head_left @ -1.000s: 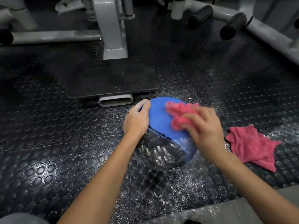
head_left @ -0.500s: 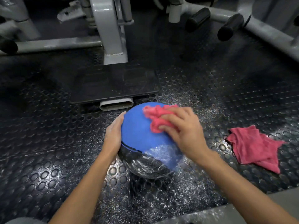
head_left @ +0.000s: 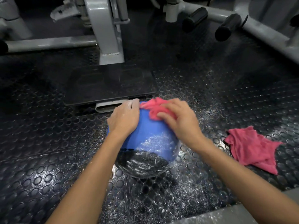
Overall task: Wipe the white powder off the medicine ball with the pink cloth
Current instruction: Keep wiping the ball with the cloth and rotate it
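1. The medicine ball (head_left: 150, 131) sits on the studded rubber floor (head_left: 48, 143) near the middle of the view, just near of a black plate (head_left: 110, 84). A grey post (head_left: 106, 29) rises from the far side of that plate.
2. The ball's upper part is blue and its lower, near part is black.
3. White powder (head_left: 155, 143) streaks the near side of the blue part and runs down across the black part (thickest close to where the two colours meet).
4. The left hand (head_left: 124, 118) lies flat against the ball's left shoulder with its fingers straight and together, pointing to the far side. It holds nothing and only rests on the ball.
5. The right hand (head_left: 179, 120) is on the ball's far right top, with its fingers bent over the bunched pink cloth (head_left: 153, 107). It grips the cloth and presses it onto the blue surface.
6. Part of the cloth sticks out beyond the fingertips, toward the left hand, and almost touches it.
7. A second pink cloth (head_left: 249, 147) lies crumpled on the floor to the right, well apart from the ball.
8. More powder is scattered on the floor around and near of the ball.
9. Two black roller pads (head_left: 195, 19) on grey tubing show at the far right
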{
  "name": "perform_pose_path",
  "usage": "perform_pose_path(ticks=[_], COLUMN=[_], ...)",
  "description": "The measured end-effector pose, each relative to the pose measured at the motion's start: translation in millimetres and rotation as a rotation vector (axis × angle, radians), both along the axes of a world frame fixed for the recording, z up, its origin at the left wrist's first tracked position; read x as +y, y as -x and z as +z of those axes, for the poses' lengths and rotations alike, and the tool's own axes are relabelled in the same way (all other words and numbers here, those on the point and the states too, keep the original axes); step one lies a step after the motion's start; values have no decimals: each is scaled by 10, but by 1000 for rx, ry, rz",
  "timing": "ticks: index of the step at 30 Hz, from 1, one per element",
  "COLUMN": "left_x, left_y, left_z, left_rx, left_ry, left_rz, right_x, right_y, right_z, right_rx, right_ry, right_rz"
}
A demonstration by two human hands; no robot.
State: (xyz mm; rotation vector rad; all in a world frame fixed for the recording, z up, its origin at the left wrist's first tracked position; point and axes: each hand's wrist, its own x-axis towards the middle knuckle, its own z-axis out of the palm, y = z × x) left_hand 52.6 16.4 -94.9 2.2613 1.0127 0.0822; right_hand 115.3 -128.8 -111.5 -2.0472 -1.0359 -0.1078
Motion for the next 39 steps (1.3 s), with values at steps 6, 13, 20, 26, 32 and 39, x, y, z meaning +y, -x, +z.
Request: perform_pose_path(ticks=[6, 13, 20, 26, 32, 39], left_x=[98, 376, 386, 395, 438, 430], left_y=[46, -40, -153, -61, 15, -21], left_z=[32, -86, -150, -141, -165, -134], left_rx=[-15, -38, -17, -83, -107, -85], left_ry=[85, 212, 97, 182, 189, 187], left_rz=[83, -175, -125, -119, -45, -42], right_x=[17, 123, 143, 179, 182, 280], right_y=[-85, 266, 134, 479, -252, 374], right_z=[-100, -113, -28, -147, -118, -5], right_rx=[199, -296, -172, -700, 141, -415], right_ry=[-22, 33, -9, 121, 32, 51], right_rz=[-224, 144, -83, 299, -279, 60])
